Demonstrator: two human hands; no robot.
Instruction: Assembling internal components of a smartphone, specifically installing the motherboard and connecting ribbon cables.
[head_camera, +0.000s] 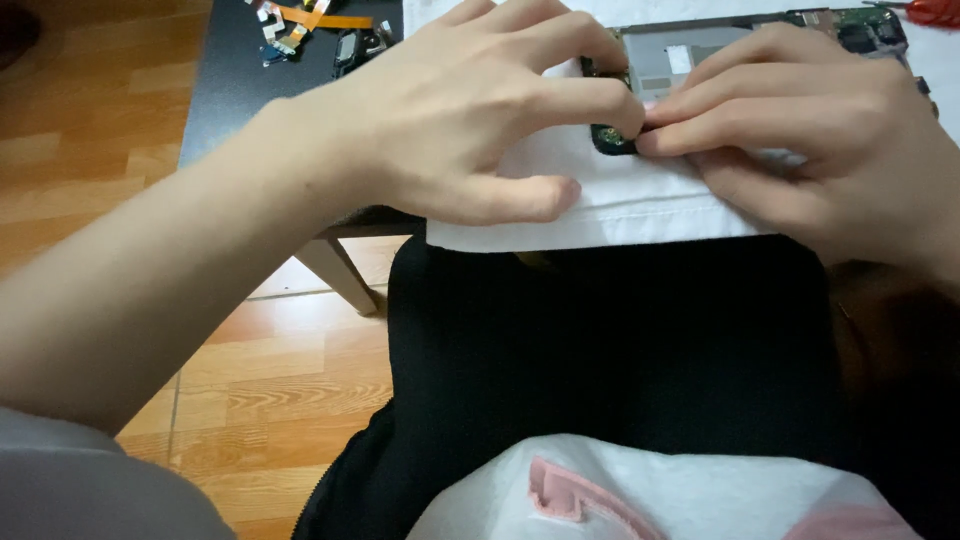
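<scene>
1. Opened gadget (700, 50), flat with its back cover off, lies on a white cloth (620, 200) at the near edge of the tabletop (230, 80), right in front of the seated person.
2. Its green boards and grey metal plate show at the far side; both hands hide much of the rest.
3. Left hand (470, 110) rests on the cloth, and its fingers (590, 105) are bent down, pinching at a small dark part (610, 140) on the gadget's near left corner.
4. Right hand (820, 140) comes in from the other side; its fingers (700, 135) are nearly closed and meet the left ones at that same part. I cannot tell which hand really grips it.
5. Tiny loose pieces and orange ribbon strips (310, 20) lie far off at the back of the tabletop, and a red tool (935, 10) peeks in at the top right.
6. That small part could slip or snap, I think, if the pinch is too hard.
7. Cloth hangs over the edge, so a tug could slide the gadget off onto the lap.
</scene>
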